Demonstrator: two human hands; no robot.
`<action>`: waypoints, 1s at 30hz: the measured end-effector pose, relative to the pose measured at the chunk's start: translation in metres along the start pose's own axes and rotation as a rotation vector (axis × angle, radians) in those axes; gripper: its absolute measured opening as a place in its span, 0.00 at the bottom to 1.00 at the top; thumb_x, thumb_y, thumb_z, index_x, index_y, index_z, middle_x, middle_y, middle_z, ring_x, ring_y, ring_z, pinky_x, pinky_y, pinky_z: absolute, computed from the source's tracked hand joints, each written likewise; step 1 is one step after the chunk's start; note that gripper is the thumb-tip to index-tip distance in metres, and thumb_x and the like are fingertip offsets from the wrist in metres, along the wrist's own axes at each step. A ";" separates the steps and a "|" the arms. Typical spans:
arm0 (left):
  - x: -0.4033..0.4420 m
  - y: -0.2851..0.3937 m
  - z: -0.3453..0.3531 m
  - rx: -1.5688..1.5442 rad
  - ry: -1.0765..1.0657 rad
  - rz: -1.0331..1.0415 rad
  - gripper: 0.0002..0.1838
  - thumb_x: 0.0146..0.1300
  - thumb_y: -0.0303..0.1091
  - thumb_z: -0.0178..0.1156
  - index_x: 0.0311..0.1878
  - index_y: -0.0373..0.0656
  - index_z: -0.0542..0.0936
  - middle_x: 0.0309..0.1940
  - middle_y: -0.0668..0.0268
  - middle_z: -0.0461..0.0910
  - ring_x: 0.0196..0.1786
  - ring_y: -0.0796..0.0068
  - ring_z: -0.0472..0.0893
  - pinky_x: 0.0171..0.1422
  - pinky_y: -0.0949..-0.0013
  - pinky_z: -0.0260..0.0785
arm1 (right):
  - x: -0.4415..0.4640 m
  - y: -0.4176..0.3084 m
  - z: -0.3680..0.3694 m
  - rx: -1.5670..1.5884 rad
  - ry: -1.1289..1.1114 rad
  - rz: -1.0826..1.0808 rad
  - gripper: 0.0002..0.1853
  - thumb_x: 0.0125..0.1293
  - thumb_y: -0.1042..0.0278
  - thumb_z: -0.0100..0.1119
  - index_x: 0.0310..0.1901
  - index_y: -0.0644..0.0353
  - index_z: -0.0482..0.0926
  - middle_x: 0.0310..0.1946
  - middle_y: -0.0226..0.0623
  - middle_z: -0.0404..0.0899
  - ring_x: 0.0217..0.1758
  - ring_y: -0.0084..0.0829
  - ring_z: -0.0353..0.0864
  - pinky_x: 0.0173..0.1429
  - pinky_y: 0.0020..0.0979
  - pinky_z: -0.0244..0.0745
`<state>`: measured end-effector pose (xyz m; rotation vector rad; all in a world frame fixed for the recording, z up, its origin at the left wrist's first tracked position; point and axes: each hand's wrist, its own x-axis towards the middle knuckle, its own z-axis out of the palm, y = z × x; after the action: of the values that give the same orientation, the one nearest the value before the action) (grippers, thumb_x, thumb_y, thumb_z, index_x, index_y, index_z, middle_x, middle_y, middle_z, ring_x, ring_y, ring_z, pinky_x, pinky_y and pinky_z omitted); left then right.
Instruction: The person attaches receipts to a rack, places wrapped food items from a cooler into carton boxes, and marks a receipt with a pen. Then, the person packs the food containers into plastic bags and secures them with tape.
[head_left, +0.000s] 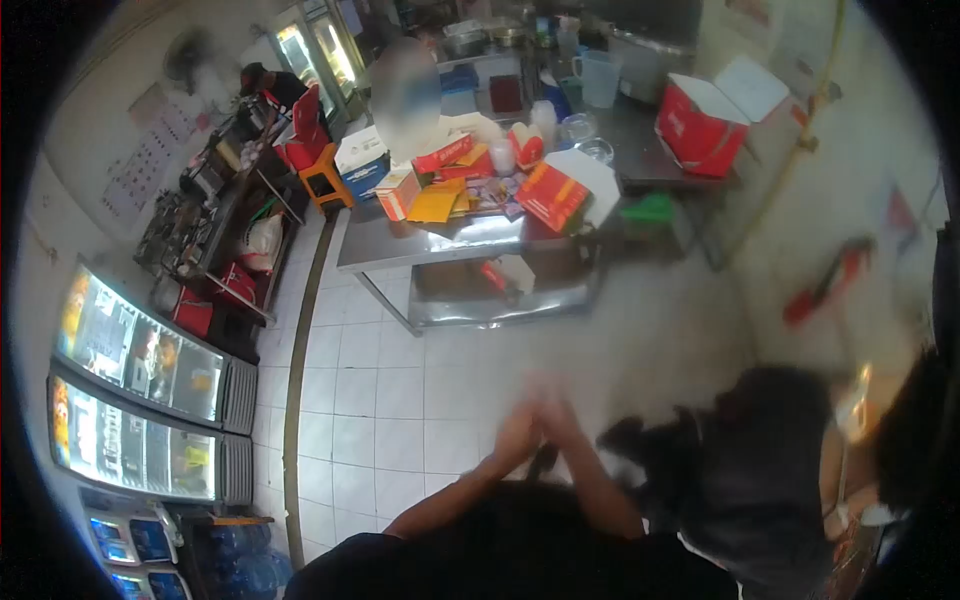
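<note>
Both of my hands are held close together in front of my body, above the tiled floor. My left hand point(517, 434) comes in from the lower left, and my right hand point(560, 414) meets it from the right. They seem to touch, but the fingertips are smeared by a pale blur, so I cannot make out the fingers or anything between them. Ahead stands a steel table point(470, 238) bearing red and yellow packets, a yellow envelope-like pack point(436, 202), an orange-white box point(398, 192) and an open red-and-white carton point(553, 194).
A person in dark clothes point(765, 470) is close on my right. Glass-door fridges point(140, 345) line the left wall. Another person point(285, 90) stands at the far left counter, near an orange stool point(325, 172). A red insulated bag point(695, 125) sits on the back-right counter.
</note>
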<state>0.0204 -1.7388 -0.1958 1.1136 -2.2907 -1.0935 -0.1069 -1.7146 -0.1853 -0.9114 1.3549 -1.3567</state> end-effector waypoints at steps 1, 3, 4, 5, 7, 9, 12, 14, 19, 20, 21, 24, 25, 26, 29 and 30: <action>0.019 -0.003 -0.009 -0.004 0.001 -0.022 0.19 0.68 0.31 0.48 0.61 0.37 0.72 0.59 0.46 0.74 0.61 0.42 0.72 0.65 0.47 0.65 | 0.031 0.008 0.006 0.354 -0.102 0.112 0.34 0.76 0.45 0.43 0.73 0.59 0.56 0.71 0.40 0.60 0.72 0.39 0.62 0.74 0.40 0.56; 0.059 -0.005 -0.018 0.056 0.209 -0.015 0.21 0.69 0.31 0.47 0.64 0.36 0.70 0.61 0.44 0.72 0.65 0.43 0.69 0.69 0.48 0.62 | 0.082 0.019 0.006 0.696 -0.196 0.243 0.37 0.77 0.39 0.36 0.77 0.57 0.49 0.78 0.39 0.51 0.77 0.42 0.57 0.79 0.42 0.49; 0.080 -0.006 -0.028 0.050 0.209 -0.025 0.21 0.69 0.31 0.47 0.64 0.36 0.70 0.61 0.44 0.72 0.65 0.43 0.69 0.69 0.48 0.62 | 0.109 0.019 0.008 0.683 -0.225 0.239 0.39 0.76 0.38 0.37 0.78 0.56 0.45 0.79 0.38 0.48 0.78 0.42 0.53 0.79 0.45 0.47; 0.100 -0.011 -0.041 -0.029 0.190 0.040 0.23 0.67 0.29 0.48 0.65 0.36 0.69 0.61 0.42 0.71 0.66 0.42 0.68 0.70 0.48 0.60 | 0.134 0.022 0.009 0.683 -0.235 0.242 0.40 0.76 0.37 0.37 0.78 0.56 0.43 0.79 0.37 0.46 0.79 0.42 0.52 0.79 0.46 0.46; 0.137 -0.023 -0.058 -0.106 0.153 0.096 0.24 0.66 0.27 0.49 0.66 0.35 0.68 0.61 0.41 0.71 0.67 0.41 0.67 0.71 0.48 0.58 | 0.177 0.014 0.014 0.743 -0.152 0.216 0.41 0.76 0.37 0.38 0.78 0.55 0.41 0.79 0.38 0.44 0.80 0.42 0.47 0.79 0.51 0.44; 0.174 -0.036 -0.066 0.037 -0.202 0.177 0.28 0.61 0.22 0.51 0.67 0.36 0.67 0.62 0.43 0.71 0.68 0.43 0.67 0.73 0.48 0.57 | 0.218 0.009 0.015 0.830 -0.001 0.175 0.40 0.76 0.39 0.39 0.78 0.55 0.42 0.79 0.40 0.45 0.81 0.43 0.45 0.79 0.53 0.44; 0.216 -0.044 -0.083 0.057 -0.219 0.195 0.24 0.58 0.17 0.50 0.60 0.39 0.74 0.59 0.50 0.75 0.65 0.48 0.71 0.71 0.51 0.61 | 0.268 0.054 0.002 0.731 0.190 0.120 0.37 0.76 0.45 0.41 0.77 0.58 0.46 0.78 0.41 0.47 0.80 0.42 0.48 0.78 0.51 0.48; 0.253 -0.069 -0.096 0.078 -0.378 0.323 0.18 0.60 0.21 0.53 0.53 0.44 0.80 0.54 0.55 0.79 0.61 0.55 0.75 0.68 0.51 0.65 | 0.293 0.105 -0.009 0.452 0.317 0.060 0.35 0.76 0.48 0.43 0.76 0.59 0.49 0.77 0.43 0.48 0.79 0.42 0.50 0.78 0.49 0.51; 0.410 -0.215 -0.176 0.364 0.098 0.309 0.25 0.57 0.34 0.60 0.59 0.39 0.75 0.54 0.49 0.75 0.60 0.47 0.72 0.65 0.49 0.64 | 0.295 0.141 -0.020 -0.020 0.435 -0.150 0.33 0.74 0.54 0.49 0.73 0.65 0.57 0.74 0.47 0.59 0.77 0.39 0.58 0.79 0.43 0.54; 0.454 -0.246 -0.205 0.561 0.240 0.239 0.33 0.56 0.36 0.60 0.67 0.40 0.68 0.65 0.48 0.68 0.67 0.47 0.67 0.70 0.45 0.59 | 0.304 0.110 -0.019 0.274 0.401 -0.027 0.32 0.74 0.54 0.49 0.72 0.66 0.58 0.72 0.47 0.62 0.75 0.39 0.62 0.77 0.42 0.57; 0.475 -0.244 -0.234 0.717 0.301 0.198 0.36 0.58 0.36 0.59 0.71 0.41 0.63 0.70 0.49 0.62 0.70 0.47 0.64 0.72 0.43 0.56 | 0.308 0.079 -0.011 0.578 0.372 0.099 0.31 0.75 0.55 0.48 0.71 0.67 0.59 0.70 0.48 0.65 0.73 0.39 0.66 0.76 0.41 0.60; 0.529 -0.244 -0.298 0.895 0.340 0.136 0.40 0.60 0.36 0.57 0.76 0.42 0.57 0.75 0.50 0.54 0.74 0.48 0.60 0.75 0.40 0.52 | 0.314 0.040 0.009 0.316 0.348 0.122 0.29 0.75 0.56 0.49 0.68 0.69 0.64 0.65 0.48 0.71 0.68 0.39 0.72 0.72 0.40 0.68; 0.538 -0.251 -0.310 0.905 0.216 0.161 0.38 0.60 0.34 0.56 0.75 0.42 0.58 0.75 0.50 0.56 0.73 0.48 0.62 0.73 0.42 0.57 | 0.314 0.037 0.008 0.332 0.305 0.075 0.28 0.75 0.56 0.49 0.67 0.70 0.66 0.64 0.48 0.73 0.67 0.38 0.73 0.71 0.40 0.69; 0.546 -0.259 -0.319 0.916 0.093 0.190 0.37 0.61 0.32 0.55 0.74 0.42 0.59 0.74 0.49 0.58 0.72 0.48 0.64 0.70 0.44 0.63 | 0.320 0.036 0.008 0.279 0.356 0.233 0.25 0.74 0.58 0.51 0.64 0.68 0.72 0.61 0.47 0.76 0.64 0.37 0.76 0.68 0.38 0.72; 0.555 -0.341 -0.299 0.989 -0.037 0.302 0.33 0.60 0.29 0.55 0.71 0.38 0.63 0.70 0.49 0.66 0.66 0.48 0.73 0.61 0.51 0.74 | 0.325 0.032 0.018 0.076 0.391 0.181 0.20 0.71 0.63 0.51 0.58 0.67 0.78 0.56 0.46 0.80 0.62 0.37 0.78 0.66 0.37 0.73; 0.552 -0.339 -0.306 0.992 -0.044 0.314 0.33 0.60 0.29 0.55 0.71 0.38 0.63 0.70 0.49 0.66 0.66 0.48 0.73 0.61 0.51 0.74 | 0.327 0.038 0.020 0.084 0.402 0.180 0.20 0.71 0.63 0.51 0.58 0.67 0.78 0.56 0.46 0.80 0.62 0.37 0.78 0.66 0.37 0.73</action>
<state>0.0320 -2.4512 -0.2695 0.9341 -2.9643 0.2118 -0.1627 -2.0305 -0.2618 -0.4600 1.6240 -1.4932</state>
